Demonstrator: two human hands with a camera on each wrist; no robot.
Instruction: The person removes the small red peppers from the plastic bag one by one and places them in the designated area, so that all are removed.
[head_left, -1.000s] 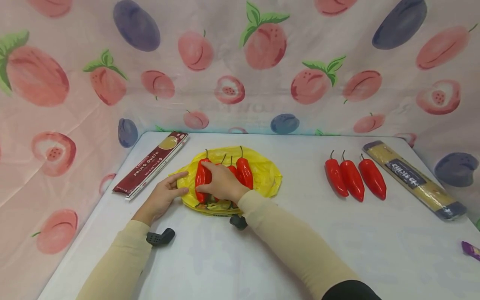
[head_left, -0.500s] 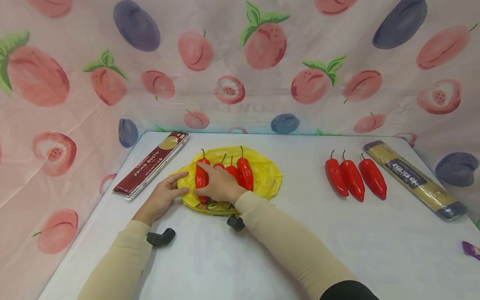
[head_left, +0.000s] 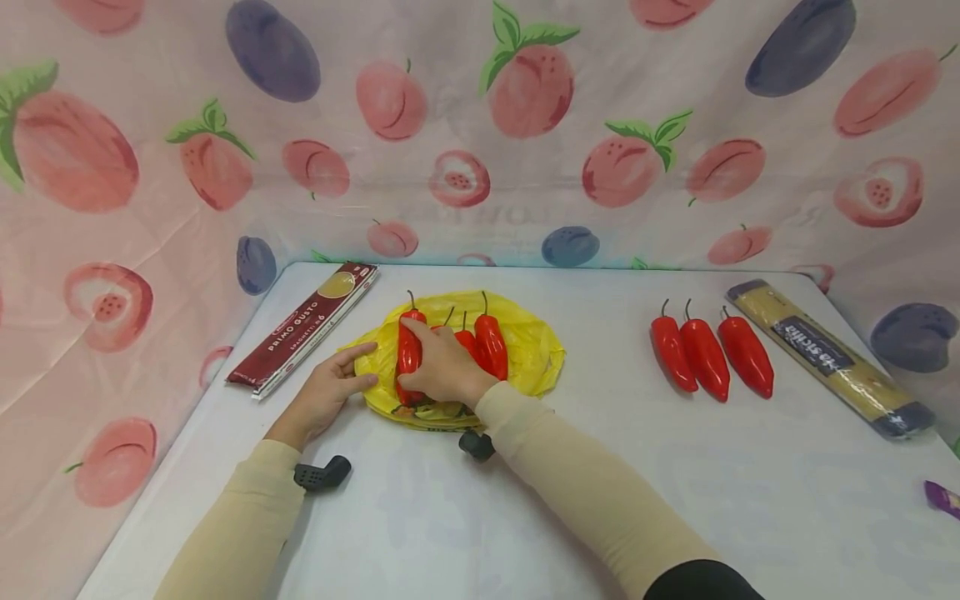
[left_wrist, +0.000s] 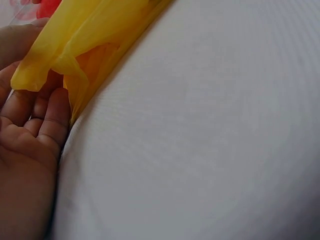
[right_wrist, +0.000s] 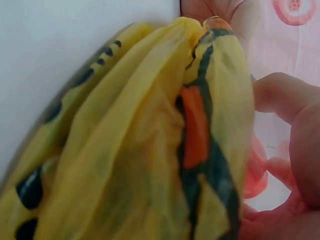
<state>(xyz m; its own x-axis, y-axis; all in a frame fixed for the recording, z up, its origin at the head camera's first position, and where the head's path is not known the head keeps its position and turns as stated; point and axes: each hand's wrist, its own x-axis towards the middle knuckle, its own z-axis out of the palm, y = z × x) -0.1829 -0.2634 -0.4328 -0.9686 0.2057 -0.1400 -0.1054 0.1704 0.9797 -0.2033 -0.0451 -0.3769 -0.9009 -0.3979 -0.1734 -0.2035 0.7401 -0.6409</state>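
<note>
Leftmost red chili pepper [head_left: 409, 354] in yellow plastic bag [head_left: 536, 346], between your hands | long axis away from you | right hand [head_left: 448, 364] grips it | left hand [head_left: 324, 397], fingers apart, touches bag's left rim

Centre counter [head_left: 585, 500], bag [head_left: 534, 354] spread around peppers [head_left: 491, 348]; left hand [head_left: 322, 396] at bag's left edge, right hand [head_left: 447, 367] on leftmost pepper [head_left: 409, 354]. Spaghetti packet [head_left: 303, 332] out left, three loose peppers [head_left: 703, 358] well right, pasta packet [head_left: 828, 362] right again, cloth [head_left: 525, 167] up behind all.

Maroon spaghetti packet [head_left: 303, 331] at left, navy-ended golden packet [head_left: 828, 358] at right.
</note>
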